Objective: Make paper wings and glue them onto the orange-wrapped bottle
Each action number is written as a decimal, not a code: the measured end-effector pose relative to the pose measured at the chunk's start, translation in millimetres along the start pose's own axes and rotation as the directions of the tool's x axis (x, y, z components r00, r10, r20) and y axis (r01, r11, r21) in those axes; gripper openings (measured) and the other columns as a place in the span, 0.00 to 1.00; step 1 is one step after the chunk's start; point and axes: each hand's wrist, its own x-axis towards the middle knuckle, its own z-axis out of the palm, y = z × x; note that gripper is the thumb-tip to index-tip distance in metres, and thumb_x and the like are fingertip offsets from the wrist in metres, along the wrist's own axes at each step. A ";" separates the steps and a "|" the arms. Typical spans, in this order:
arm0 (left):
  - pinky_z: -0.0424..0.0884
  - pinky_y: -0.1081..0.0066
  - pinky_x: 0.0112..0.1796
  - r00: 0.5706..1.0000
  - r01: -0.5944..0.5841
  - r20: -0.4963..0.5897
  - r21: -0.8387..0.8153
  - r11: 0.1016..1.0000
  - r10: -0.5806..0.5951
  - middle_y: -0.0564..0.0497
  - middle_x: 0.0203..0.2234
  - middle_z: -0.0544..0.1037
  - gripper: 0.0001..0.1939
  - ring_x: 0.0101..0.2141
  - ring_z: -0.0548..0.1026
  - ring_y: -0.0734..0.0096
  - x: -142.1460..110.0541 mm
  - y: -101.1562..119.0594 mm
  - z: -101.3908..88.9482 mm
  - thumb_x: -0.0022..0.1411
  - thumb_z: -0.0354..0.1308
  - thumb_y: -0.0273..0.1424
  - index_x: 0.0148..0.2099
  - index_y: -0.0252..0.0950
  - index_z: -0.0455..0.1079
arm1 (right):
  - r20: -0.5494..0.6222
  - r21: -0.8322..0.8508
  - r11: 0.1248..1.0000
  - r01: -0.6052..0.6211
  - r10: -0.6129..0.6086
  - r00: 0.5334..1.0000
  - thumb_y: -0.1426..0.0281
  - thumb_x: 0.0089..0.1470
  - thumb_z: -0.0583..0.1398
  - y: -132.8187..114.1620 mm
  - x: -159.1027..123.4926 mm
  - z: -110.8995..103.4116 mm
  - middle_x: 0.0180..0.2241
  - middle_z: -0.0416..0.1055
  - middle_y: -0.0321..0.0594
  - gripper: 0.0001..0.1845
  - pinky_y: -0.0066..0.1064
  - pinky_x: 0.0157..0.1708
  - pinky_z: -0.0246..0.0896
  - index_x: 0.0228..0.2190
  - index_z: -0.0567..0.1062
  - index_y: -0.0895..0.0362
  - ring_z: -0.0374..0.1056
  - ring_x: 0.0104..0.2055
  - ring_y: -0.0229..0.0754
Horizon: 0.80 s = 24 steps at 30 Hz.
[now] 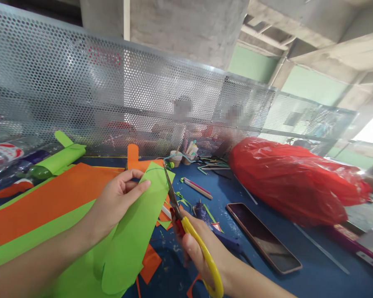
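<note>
My left hand (pixel 119 203) pinches a long strip of green paper (pixel 139 231) near its upper end, the thumb lying on the front face. A curved line is drawn near the strip's top edge. In my right hand (pixel 199 240) is a pair of scissors (pixel 202 244) with yellow and red handles, fingers wrapped round the grips. The blades point up and touch the paper's right edge near the top; whether they are parted is hard to make out. The strip's lower end is rounded. Beneath lie larger sheets of green paper and orange paper (pixel 77 186).
A phone (pixel 264 238) lies right of my right hand, with a blue glue gun (pixel 226 240) beside it. A red plastic bag (pixel 292 178) bulges at the right. Paper scraps, pens (pixel 197 187), cups (pixel 175 158) and plastic bottles (pixel 6 153) surround the work, before a perforated metal screen (pixel 90 95).
</note>
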 end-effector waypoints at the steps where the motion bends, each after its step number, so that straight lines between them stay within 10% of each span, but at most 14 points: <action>1: 0.70 0.79 0.20 1.000 0.000 0.001 -0.003 1.000 0.000 0.58 0.22 0.80 0.14 0.17 0.74 0.76 0.1 -0.6 -0.1 0.57 0.65 0.40 0.41 0.42 0.67 | 0.001 -0.002 1.000 0.003 -0.003 1.000 0.35 0.53 0.41 -0.8 0.4 -0.7 0.21 0.55 0.30 0.34 0.27 0.17 0.52 0.30 0.59 0.54 0.52 0.19 0.34; 24: 0.74 0.70 0.28 0.999 -0.007 0.042 0.045 0.999 0.006 0.54 0.25 0.80 0.13 0.25 0.78 0.66 -6.1 -6.3 8.7 0.60 0.61 0.42 0.43 0.40 0.67 | -0.024 -0.024 1.000 0.005 -0.006 1.000 0.37 0.56 0.40 4.7 3.3 -2.8 0.20 0.57 0.31 0.34 0.29 0.22 0.55 0.29 0.63 0.54 0.56 0.23 0.37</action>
